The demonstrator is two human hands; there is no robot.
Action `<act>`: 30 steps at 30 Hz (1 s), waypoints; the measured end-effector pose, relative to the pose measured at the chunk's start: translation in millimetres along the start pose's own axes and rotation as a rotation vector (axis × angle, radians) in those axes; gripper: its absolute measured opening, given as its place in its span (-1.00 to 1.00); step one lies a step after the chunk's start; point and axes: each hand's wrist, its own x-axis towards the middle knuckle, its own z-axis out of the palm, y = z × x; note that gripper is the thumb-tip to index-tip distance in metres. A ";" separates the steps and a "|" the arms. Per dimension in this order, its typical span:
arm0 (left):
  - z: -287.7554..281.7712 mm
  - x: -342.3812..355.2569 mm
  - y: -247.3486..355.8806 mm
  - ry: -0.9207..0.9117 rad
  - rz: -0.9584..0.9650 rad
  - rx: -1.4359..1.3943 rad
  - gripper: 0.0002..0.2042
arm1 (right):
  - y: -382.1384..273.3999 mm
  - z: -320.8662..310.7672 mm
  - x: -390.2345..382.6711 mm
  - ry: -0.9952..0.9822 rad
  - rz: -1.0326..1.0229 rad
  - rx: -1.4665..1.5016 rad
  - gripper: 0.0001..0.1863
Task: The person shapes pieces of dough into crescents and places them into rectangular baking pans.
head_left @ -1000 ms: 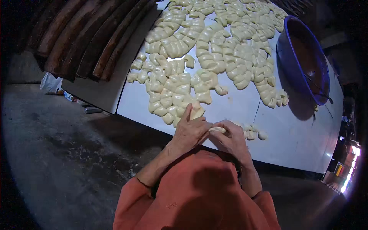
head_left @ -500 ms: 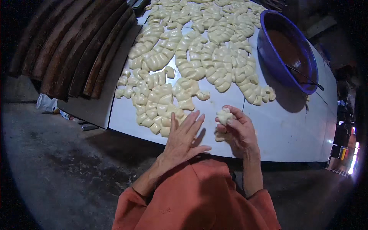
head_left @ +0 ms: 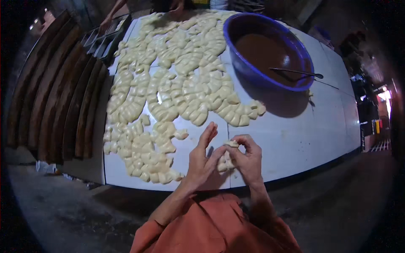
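Observation:
Clusters of pale, glossy dough pieces (head_left: 192, 95) cover much of the white table (head_left: 291, 143). Close to the front edge, my right hand (head_left: 247, 158) pinches a small dough piece (head_left: 231, 144) between thumb and fingers. My left hand (head_left: 201, 162) is open beside it, fingers stretched up and away; its thumb reaches to the pinched piece, though contact is hard to make out. Below that piece, more dough (head_left: 224, 163) lies on the table between my hands, partly hidden by them.
A purple basin (head_left: 263, 80) of brown liquid, a dark-handled utensil (head_left: 295, 72) across it, stands at the back right. Long brown curved trays (head_left: 55, 101) line the left. Another person's hands (head_left: 176, 8) and arm (head_left: 112, 16) show at the far edge.
The view has shifted, bringing the far side of the table into sight. My hands have come closer together, the left thumb now beside the dough piece in my right hand.

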 end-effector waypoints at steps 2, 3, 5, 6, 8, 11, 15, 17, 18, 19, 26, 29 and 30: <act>19.7 17.3 6.9 0.077 0.380 -0.067 -0.34 | -11.9 -5.6 0.2 -0.039 0.084 0.305 -0.70; 38.4 26.2 -4.9 0.041 0.520 -0.240 -0.22 | -20.8 -7.6 -0.6 -0.069 0.094 0.529 -0.67; 53.9 45.5 -5.6 0.052 0.693 -0.111 -0.18 | -41.3 -16.6 5.1 -0.112 0.185 0.885 -0.68; 71.9 52.5 -7.7 0.112 0.699 -0.175 -0.20 | -43.3 -23.9 12.6 -0.100 0.172 0.882 -0.68; 94.2 52.4 -16.3 0.061 0.458 -0.261 -0.22 | -45.4 -41.2 29.2 -0.257 0.130 1.138 -0.75; 97.3 59.9 -37.4 -0.028 0.180 -0.339 -0.26 | -52.3 -50.7 67.8 -0.141 0.087 0.909 -0.81; 76.0 67.2 -14.9 -0.151 0.027 -0.330 -0.40 | -52.1 -126.7 169.1 0.031 -0.113 0.182 -0.79; 54.4 68.0 0.9 -0.166 -0.103 -0.128 -0.54 | -41.3 -147.9 219.8 0.009 -0.142 0.072 -0.77; 48.2 69.4 -0.5 -0.166 -0.099 -0.127 -0.54 | -30.0 -159.9 243.5 -0.065 -0.126 -0.160 -0.73; 41.4 70.1 -3.7 -0.123 -0.090 -0.092 -0.57 | -27.4 -162.3 257.1 -0.139 -0.108 -0.393 -0.68; 26.8 63.8 -11.5 -0.123 -0.079 0.028 -0.64 | -4.1 -164.7 288.9 -0.523 0.070 -0.847 -0.64; 28.3 63.4 -12.6 -0.188 -0.118 0.032 -0.65 | -0.8 -166.5 285.6 -0.461 0.040 -0.841 -0.68; 29.7 65.1 -8.3 -0.192 -0.113 0.028 -0.65 | -5.8 -162.9 283.7 -0.452 0.003 -0.908 -0.65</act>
